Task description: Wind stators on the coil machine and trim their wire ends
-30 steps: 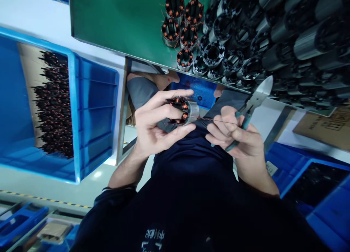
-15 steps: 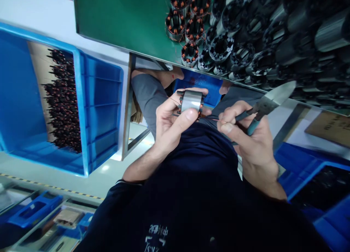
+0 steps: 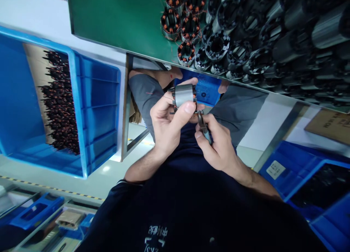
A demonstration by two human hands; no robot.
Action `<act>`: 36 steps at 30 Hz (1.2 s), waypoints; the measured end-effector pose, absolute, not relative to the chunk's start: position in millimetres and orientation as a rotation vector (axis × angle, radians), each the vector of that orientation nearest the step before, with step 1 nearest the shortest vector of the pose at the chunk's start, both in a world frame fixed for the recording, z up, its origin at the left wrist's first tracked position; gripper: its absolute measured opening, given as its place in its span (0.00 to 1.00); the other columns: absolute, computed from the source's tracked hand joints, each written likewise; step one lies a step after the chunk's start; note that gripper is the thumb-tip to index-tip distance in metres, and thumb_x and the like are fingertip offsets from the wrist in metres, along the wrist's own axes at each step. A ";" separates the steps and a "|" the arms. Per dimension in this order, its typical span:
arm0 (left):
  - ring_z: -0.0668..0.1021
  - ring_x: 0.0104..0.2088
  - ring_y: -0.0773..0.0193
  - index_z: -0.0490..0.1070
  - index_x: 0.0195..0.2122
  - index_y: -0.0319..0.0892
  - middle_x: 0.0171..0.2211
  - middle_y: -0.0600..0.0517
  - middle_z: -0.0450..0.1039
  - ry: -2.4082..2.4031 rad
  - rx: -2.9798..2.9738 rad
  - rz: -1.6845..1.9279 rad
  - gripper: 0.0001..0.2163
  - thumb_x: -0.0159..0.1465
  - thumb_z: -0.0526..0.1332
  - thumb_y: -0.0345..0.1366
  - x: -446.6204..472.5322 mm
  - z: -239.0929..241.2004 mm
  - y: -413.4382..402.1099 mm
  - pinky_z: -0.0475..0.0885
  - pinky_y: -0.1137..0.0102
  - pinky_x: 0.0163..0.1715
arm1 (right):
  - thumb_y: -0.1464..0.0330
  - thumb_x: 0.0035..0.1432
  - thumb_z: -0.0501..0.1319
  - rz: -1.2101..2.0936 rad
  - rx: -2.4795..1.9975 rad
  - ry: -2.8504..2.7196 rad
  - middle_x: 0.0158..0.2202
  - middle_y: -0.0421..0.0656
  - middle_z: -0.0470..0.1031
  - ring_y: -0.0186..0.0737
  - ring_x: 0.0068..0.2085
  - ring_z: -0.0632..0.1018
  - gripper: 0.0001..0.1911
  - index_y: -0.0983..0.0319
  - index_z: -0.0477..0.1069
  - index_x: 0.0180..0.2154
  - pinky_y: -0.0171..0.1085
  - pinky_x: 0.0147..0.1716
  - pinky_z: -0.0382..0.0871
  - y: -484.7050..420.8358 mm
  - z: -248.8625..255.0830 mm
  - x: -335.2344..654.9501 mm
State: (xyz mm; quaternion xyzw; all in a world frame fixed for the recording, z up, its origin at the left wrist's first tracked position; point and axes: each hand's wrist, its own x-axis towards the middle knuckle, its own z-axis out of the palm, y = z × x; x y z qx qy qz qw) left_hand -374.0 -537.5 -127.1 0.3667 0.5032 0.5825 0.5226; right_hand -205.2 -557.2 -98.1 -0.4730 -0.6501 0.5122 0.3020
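Note:
My left hand (image 3: pixel 166 122) grips a motor stator (image 3: pixel 183 94), a silvery steel ring with black insulation and copper windings at its ends. The thumb presses on its near side, and it is held sideways above my lap. In my right hand (image 3: pixel 218 144) are cutting pliers (image 3: pixel 203 126) with bluish-green handles. Their jaws are at the stator's right end, by the copper wire; whether they touch it I cannot tell. A thin wire sticks out from the stator's left side.
Several wound stators (image 3: pixel 186 53) and many unwound stator cores (image 3: pixel 218 44) stand on the green table (image 3: pixel 115 22) ahead. A blue bin (image 3: pixel 100 99) with stacked wound parts is at left. Another blue bin (image 3: pixel 203 86) sits between my legs, and a third (image 3: pixel 287 168) at right.
My right hand has moved left toward the stator. The pliers have turned from pointing up and right to having their jaws at the stator's right end. The stator has shifted slightly left.

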 end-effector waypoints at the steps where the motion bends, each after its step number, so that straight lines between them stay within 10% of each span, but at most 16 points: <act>1: 0.92 0.52 0.57 0.83 0.50 0.53 0.66 0.53 0.86 1.210 0.877 1.394 0.14 0.77 0.73 0.56 -373.9 -125.5 -537.9 0.92 0.60 0.50 | 0.68 0.76 0.62 1.363 -1.260 -1.710 0.43 0.42 0.84 0.44 0.40 0.83 0.10 0.55 0.75 0.55 0.47 0.51 0.84 -554.9 -99.8 -207.9; 8: 0.91 0.58 0.53 0.83 0.45 0.51 0.64 0.52 0.88 1.252 0.904 1.399 0.18 0.74 0.75 0.60 -372.3 -121.7 -539.1 0.90 0.55 0.57 | 0.67 0.74 0.63 1.369 -1.259 -1.657 0.43 0.43 0.85 0.49 0.45 0.86 0.10 0.53 0.77 0.54 0.51 0.55 0.85 -551.5 -101.9 -211.4; 19: 0.92 0.49 0.56 0.79 0.40 0.48 0.56 0.51 0.89 1.270 0.782 1.435 0.17 0.73 0.77 0.55 -382.7 -140.1 -534.8 0.89 0.61 0.45 | 0.64 0.77 0.65 1.365 -1.387 -1.686 0.32 0.37 0.82 0.36 0.25 0.70 0.10 0.55 0.86 0.49 0.39 0.34 0.75 -536.9 -113.1 -202.0; 26: 0.88 0.51 0.58 0.75 0.57 0.51 0.58 0.53 0.86 1.863 1.075 1.483 0.32 0.69 0.69 0.73 -595.5 -149.2 -509.8 0.80 0.58 0.46 | 0.60 0.74 0.68 1.299 -1.640 -1.671 0.27 0.37 0.76 0.36 0.23 0.70 0.12 0.55 0.88 0.50 0.40 0.29 0.67 -539.4 -136.7 -165.7; 29: 0.79 0.44 0.69 0.67 0.42 0.44 0.38 0.60 0.73 2.336 1.219 1.328 0.44 0.57 0.69 0.86 -715.1 -134.0 -486.0 0.75 0.56 0.54 | 0.58 0.72 0.68 1.340 -1.695 -1.706 0.32 0.43 0.84 0.43 0.27 0.79 0.12 0.54 0.89 0.50 0.43 0.31 0.72 -544.5 -151.1 -154.4; 36: 0.68 0.37 0.65 0.77 0.33 0.40 0.26 0.59 0.65 2.707 1.088 0.698 0.11 0.63 0.78 0.34 -796.5 -130.4 -460.7 0.64 0.60 0.47 | 0.49 0.71 0.66 1.469 -1.630 -1.872 0.40 0.44 0.90 0.48 0.36 0.88 0.20 0.54 0.87 0.51 0.43 0.37 0.80 -557.7 -156.3 -170.1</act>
